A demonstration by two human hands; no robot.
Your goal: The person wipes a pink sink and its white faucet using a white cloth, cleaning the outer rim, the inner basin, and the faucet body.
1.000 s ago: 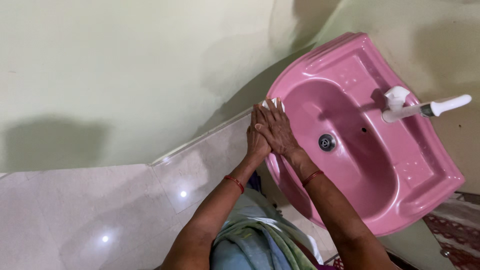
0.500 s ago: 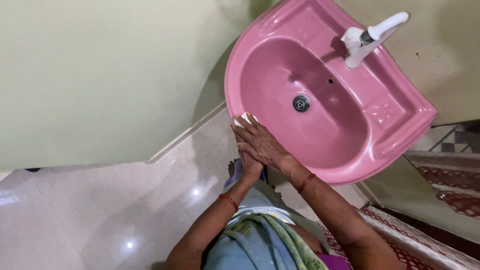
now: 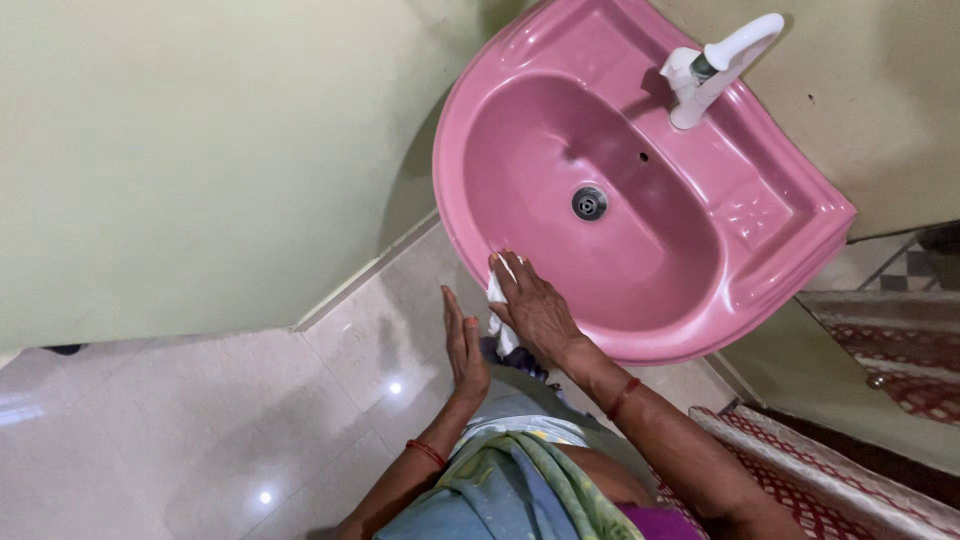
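Note:
A pink wash basin (image 3: 760, 215) is fixed to the wall, with a white tap (image 3: 705, 70) at its back and a metal drain (image 3: 589, 203) in the bowl. My right hand (image 3: 535, 310) presses a white cloth (image 3: 497, 300) flat against the basin's front rim. Just left of it, my left hand (image 3: 462, 345) hangs off the basin with fingers straight and apart, holding nothing. Both wrists wear red bangles.
A pale green wall (image 3: 200, 150) runs along the left and behind the basin. Glossy light floor tiles (image 3: 200, 430) lie below. A red patterned mat (image 3: 880, 350) lies at the right. My blue and green clothing (image 3: 510, 480) fills the bottom middle.
My hands were pressed together on the cloth at the rim. The left hand has now come away from the right one, while the right slid the cloth along the front rim.

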